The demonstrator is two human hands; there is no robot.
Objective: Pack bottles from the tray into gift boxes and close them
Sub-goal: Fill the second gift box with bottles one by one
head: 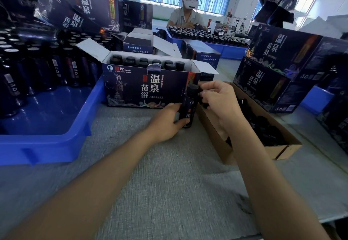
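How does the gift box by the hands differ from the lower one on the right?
The front gift box has its flaps open, showing rows of bottle caps; the right gift box is shut. The front gift box faces the camera squarely; the right gift box is turned, showing an end. Both bear the same dark print.

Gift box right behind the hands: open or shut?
Open. On the gift box, the side flaps are spread outward and rows of black bottle caps show through the top. Full or not: cannot tell.
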